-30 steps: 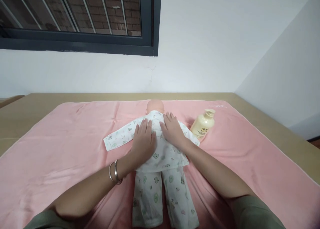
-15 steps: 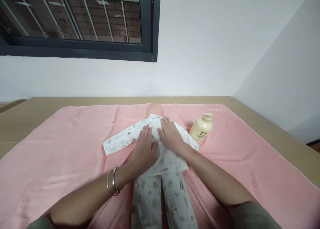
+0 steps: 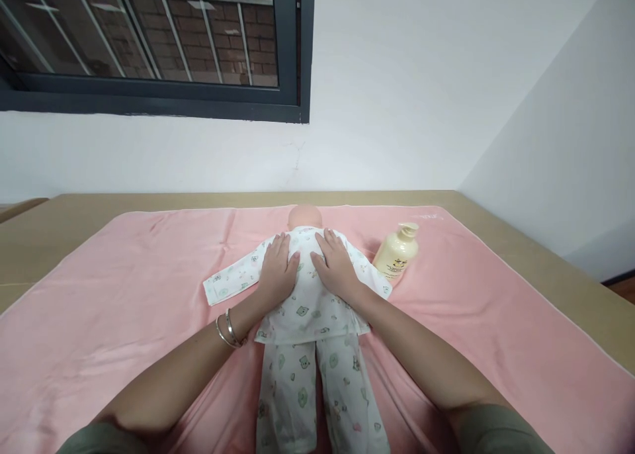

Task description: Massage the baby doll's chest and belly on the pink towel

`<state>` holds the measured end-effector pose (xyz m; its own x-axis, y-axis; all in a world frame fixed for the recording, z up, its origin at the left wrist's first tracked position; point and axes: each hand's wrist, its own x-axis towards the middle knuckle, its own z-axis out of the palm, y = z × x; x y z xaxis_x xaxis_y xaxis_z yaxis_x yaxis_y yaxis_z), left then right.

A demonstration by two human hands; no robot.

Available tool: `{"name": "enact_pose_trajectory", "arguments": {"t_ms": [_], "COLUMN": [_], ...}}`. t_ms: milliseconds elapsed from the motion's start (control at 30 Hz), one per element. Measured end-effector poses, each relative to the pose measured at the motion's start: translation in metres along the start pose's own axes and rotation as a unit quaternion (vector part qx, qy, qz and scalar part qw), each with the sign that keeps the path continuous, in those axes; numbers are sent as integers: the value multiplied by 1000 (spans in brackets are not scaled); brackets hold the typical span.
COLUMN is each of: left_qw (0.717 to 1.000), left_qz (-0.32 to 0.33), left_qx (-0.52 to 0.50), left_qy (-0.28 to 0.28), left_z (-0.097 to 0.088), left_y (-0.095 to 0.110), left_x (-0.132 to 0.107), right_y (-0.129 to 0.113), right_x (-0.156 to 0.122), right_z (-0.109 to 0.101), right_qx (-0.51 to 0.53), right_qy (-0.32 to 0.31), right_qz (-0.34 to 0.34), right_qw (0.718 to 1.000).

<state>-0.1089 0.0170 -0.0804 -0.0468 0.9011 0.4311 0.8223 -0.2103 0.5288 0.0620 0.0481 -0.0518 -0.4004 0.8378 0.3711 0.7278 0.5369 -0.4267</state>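
A baby doll [image 3: 304, 216] in white printed pyjamas lies with its head at the far end and its legs toward me. Its sleeves spread out to both sides, and no face shows. Flat on the left side of the pyjama top [image 3: 308, 312] rests my left hand [image 3: 279, 269], open, thumb apart from the fingers. My right hand [image 3: 337, 263] lies open on the upper right of the same top, its fingers pointing to the doll's head. Neither hand grasps anything.
A cream pump bottle [image 3: 397, 252] leans beside the doll's right-hand sleeve. Beneath everything spreads a pink blanket [image 3: 149, 295] over a tan surface [image 3: 89, 209]. Behind are a white wall [image 3: 387, 96] and a dark-framed, barred window [image 3: 292, 103].
My left hand has slid up and outward, from the middle of the doll's back to its upper left side. The right hand has barely moved. The view has shifted slightly.
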Motion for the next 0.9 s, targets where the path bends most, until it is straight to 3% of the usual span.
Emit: {"name": "enact_pose_trajectory", "arguments": {"t_ms": [233, 467, 733, 900], "left_qw": [1000, 999, 998, 1000], "left_qz": [6, 4, -54, 3], "left_qx": [2, 28, -26, 20], "left_qy": [16, 32, -6, 21], "left_z": [-1, 0, -9, -6], "left_y": [-3, 8, -12, 16], "left_x": [1, -10, 20, -17], "right_y": [-4, 8, -37, -13], "right_x": [-4, 20, -21, 5], "right_z": [0, -8, -2, -11], "right_qx": [-22, -88, -73, -66], "right_qy": [2, -2, -36, -65], "right_qz": [4, 72, -42, 19], "right_qw": [1000, 993, 996, 995]}}
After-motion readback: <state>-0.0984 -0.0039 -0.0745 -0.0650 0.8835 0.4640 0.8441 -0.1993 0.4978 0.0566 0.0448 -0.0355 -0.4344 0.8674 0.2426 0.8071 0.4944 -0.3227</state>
